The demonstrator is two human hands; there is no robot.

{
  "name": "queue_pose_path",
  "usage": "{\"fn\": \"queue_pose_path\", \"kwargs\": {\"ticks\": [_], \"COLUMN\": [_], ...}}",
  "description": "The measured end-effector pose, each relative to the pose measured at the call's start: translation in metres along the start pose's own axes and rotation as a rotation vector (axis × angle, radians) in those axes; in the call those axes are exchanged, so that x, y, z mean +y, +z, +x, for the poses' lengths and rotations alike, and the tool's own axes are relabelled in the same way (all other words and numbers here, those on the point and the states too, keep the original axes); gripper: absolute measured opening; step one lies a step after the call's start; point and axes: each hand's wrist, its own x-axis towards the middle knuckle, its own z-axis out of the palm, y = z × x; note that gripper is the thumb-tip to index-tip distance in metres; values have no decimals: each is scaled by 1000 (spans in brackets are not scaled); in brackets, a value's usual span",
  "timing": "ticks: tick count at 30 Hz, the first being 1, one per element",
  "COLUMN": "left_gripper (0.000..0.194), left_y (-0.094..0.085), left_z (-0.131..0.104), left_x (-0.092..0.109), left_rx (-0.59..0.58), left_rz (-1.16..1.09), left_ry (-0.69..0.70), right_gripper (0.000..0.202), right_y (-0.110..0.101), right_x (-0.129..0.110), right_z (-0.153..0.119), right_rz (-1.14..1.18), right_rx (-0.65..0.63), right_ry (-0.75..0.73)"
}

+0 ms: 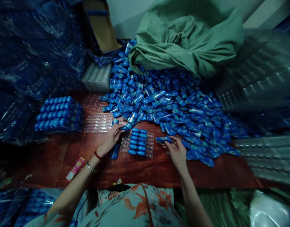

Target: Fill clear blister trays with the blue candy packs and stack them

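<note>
A clear plastic tray (149, 145) lies on the table in front of me. Rounded blue pieces (137, 142) fill its middle columns, while the outer hollows hold none. To the left of the tray, my left hand (113, 137) pinches a blue packet (128, 126) at the edge of the pile. Right of the tray, my right hand (176, 151) grips another blue packet (163, 139) between thumb and fingers, its free end pointing at the tray. One more blue packet (115, 151) lies under my left wrist.
A big heap of blue packets (159, 101) spills from a green sack (182, 44). Stacked filled trays (57, 113) stand at the left, beside an unfilled clear tray (97, 123). Clear trays (265, 157) are piled at the right. A pink wrapper (75, 168) lies near the front edge.
</note>
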Motion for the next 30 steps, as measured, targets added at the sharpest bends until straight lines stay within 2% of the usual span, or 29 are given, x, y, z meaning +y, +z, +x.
{"fn": "queue_pose_path", "kwargs": {"ticks": [6, 12, 14, 18, 21, 25, 28, 30], "left_gripper": [15, 19, 18, 25, 33, 33, 34, 37], "left_y": [5, 4, 1, -4, -7, -8, -9, -14], "left_z": [2, 4, 6, 8, 9, 11, 10, 6], "left_x": [0, 2, 3, 1, -2, -6, -11, -15], "left_rx": [15, -109, -135, -100, -99, -121, -78, -43], "left_rz": [41, 76, 68, 46, 18, -40, -113, -192], "left_ry": [15, 62, 24, -131, -152, -178, -290, -395], "right_gripper": [44, 48, 49, 48, 43, 46, 55, 56], "right_y": [22, 24, 23, 18, 14, 8, 0, -6], "right_x": [10, 7, 6, 9, 13, 14, 12, 12], "right_z": [11, 19, 19, 19, 17, 11, 5, 2], "right_rz": [54, 26, -8, -103, -163, -156, -163, -174], "right_rx": [-15, -26, -43, -38, -58, -146, -263, -289], "right_ry": [32, -15, -21, -32, -25, 56, 96, 105]}}
